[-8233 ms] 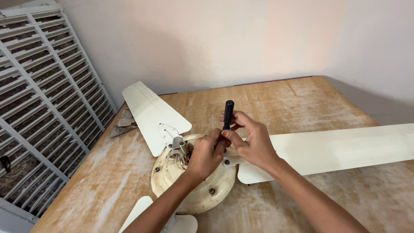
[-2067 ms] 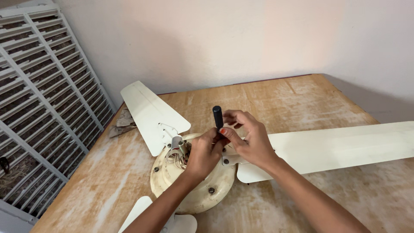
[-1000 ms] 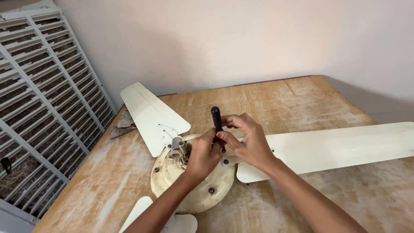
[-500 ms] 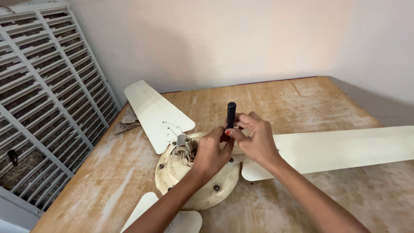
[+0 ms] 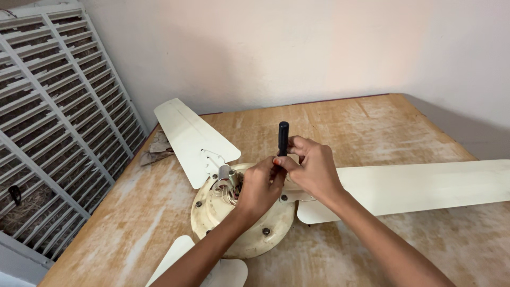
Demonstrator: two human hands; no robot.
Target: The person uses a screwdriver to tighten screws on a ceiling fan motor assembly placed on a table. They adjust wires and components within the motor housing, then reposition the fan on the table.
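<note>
A cream ceiling fan lies on a worn wooden table (image 5: 372, 122). Its round motor housing (image 5: 223, 218) shows wires in the middle and bolts round the rim. Three blades stick out: one to the far left (image 5: 186, 135), one to the right (image 5: 425, 186), one toward me (image 5: 180, 263). A screwdriver with a black handle (image 5: 283, 137) stands upright over the housing's right side. My right hand (image 5: 313, 167) grips its shaft just under the handle. My left hand (image 5: 260, 186) pinches the lower shaft, and its tip is hidden by my fingers.
A white louvred grille (image 5: 53, 117) leans at the left of the table. Crumpled brown paper (image 5: 156, 149) lies by the table's left edge under the far blade. A pale wall (image 5: 319, 48) stands behind the table.
The screwdriver handle has swayed slightly left and back upright over the housing. Both hands stay on it at the same spot. The view has shifted a little.
</note>
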